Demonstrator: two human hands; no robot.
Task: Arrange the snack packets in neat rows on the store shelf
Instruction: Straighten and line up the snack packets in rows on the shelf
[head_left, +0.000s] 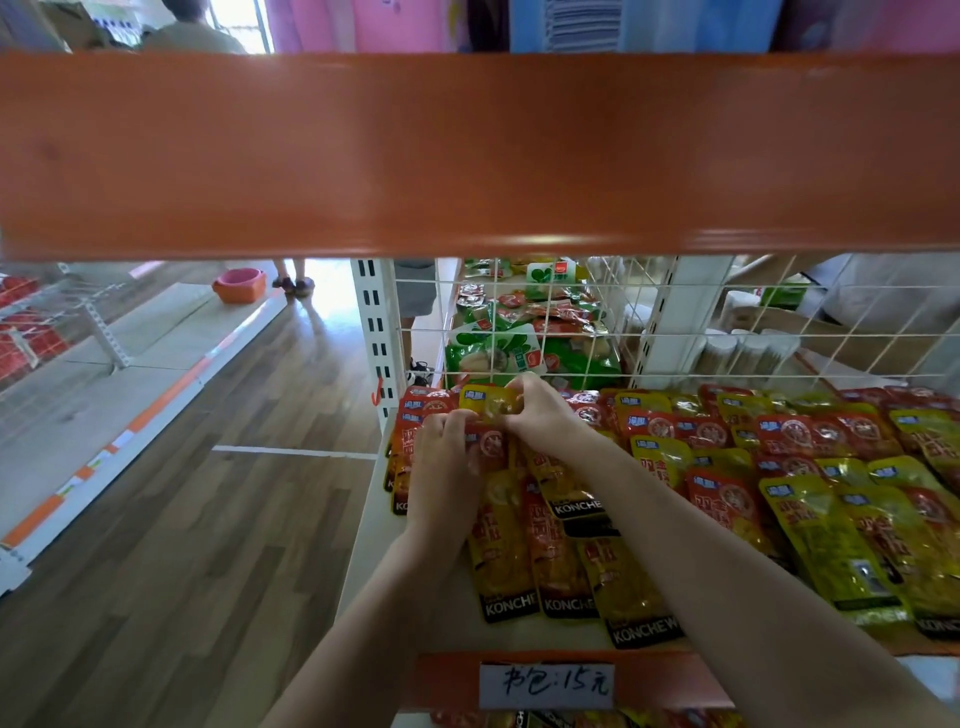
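Both bare forearms reach in from the bottom of the view, over an orange shelf lip carrying a handwritten price label (545, 685). Beyond that lip lies the pale shelf (374, 545), its left edge dropping straight to the wood-look floor (208, 493) of an open aisle.

At the back left corner of the shelf, the left hand (441, 467) has its fingers curled down over the top of a red snack packet (491, 444), gripping it against the packets beneath. Just beside it, the right hand (537, 413) pinches a yellow snack packet (491, 404) at its upper edge, thumb and fingers closed on the wrapper. The two hands nearly touch.

Red and yellow snack packets (779, 493) cover the shelf from the left corner to the right border of the view, overlapping and slanted rather than in straight lines; a bare strip of shelf shows between the front packets and the orange lip. Behind them a white wire grid (675, 332) closes off the back, with green packets (498, 353) piled on the far side. A broad orange beam (467, 156) of the shelf above spans the whole view, leaving a low gap over the packets. A white slotted upright (375, 332) marks the shelf's back left corner.
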